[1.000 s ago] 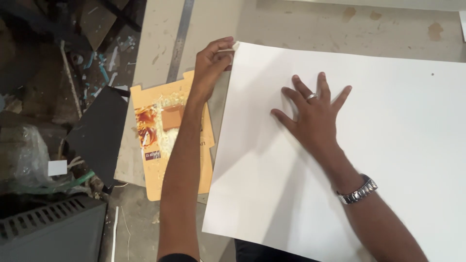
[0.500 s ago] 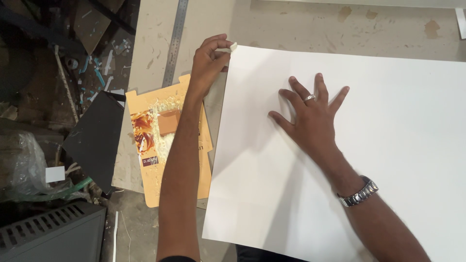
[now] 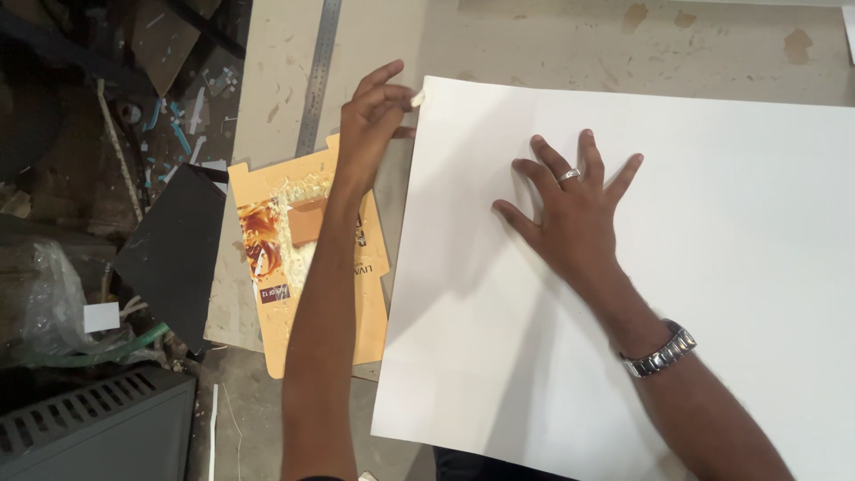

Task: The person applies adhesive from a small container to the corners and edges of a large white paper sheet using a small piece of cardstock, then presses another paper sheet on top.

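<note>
Left hand (image 3: 374,116): we kept pinching the white sheet's (image 3: 677,285) top-left corner.
Right hand (image 3: 570,209): stayed spread flat, pressing the sheet.
Change: almost none; sheet stayed pinned.

One white sheet (image 3: 695,294), one flattened orange carton (image 3: 294,267), one metal ruler (image 3: 319,71), two hands.

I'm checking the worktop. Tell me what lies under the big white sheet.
The white sheet rests on the worn wooden table; its left edge overlaps the flattened orange carton. Anything else beneath is covered and cannot be seen.
</note>
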